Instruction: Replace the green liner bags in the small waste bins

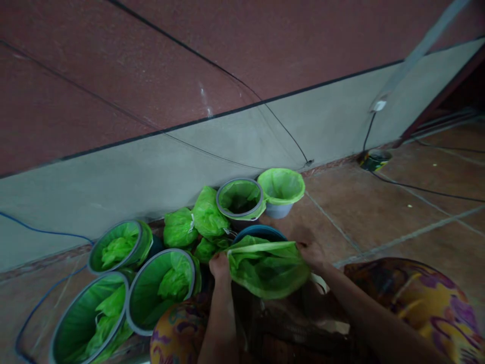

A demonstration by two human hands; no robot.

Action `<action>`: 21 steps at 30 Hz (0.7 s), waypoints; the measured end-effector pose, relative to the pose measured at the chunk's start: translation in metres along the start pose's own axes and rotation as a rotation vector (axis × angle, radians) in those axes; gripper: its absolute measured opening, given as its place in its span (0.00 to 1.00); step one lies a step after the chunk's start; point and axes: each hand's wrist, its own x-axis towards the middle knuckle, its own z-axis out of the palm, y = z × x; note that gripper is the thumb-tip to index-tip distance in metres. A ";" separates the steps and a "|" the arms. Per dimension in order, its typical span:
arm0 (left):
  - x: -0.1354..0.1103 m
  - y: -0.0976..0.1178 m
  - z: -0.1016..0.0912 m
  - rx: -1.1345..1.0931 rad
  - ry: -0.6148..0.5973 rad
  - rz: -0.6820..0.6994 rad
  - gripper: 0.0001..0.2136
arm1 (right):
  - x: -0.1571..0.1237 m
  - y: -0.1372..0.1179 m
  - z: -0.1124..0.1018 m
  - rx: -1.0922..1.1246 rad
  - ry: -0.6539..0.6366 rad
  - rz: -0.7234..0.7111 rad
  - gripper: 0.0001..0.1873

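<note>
A thin green bag (271, 273) is stretched wide between my two hands, its mouth held apart. My left hand (220, 265) is closed on the bag's left edge. On the opposite edge, my right hand (311, 254) grips the rim, its fingers partly hidden. Just behind the bag shows the rim of a blue bucket (259, 230), its lower part covered. Past it stand a grey-rimmed bin (239, 181) lined in green and a pale bucket (279, 210) with a green liner folded over its rim.
Tied green bags (209, 212) lean by the wall. Lined bins on the left, including a front one (131, 298), hold crumpled green bags. A blue cable (45, 296) lies at far left. A can (375, 159) and black cable (424, 191) are on the tiled floor at right.
</note>
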 end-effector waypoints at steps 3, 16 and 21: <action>-0.001 0.003 -0.004 0.032 -0.008 -0.011 0.14 | 0.000 -0.013 -0.012 -0.366 -0.051 -0.045 0.16; -0.012 0.027 0.018 0.419 -0.068 0.320 0.14 | 0.019 -0.066 0.049 -0.488 -0.264 -0.505 0.09; 0.006 0.037 0.017 0.420 -0.121 0.317 0.12 | 0.046 -0.075 0.047 -0.008 -0.360 -0.402 0.11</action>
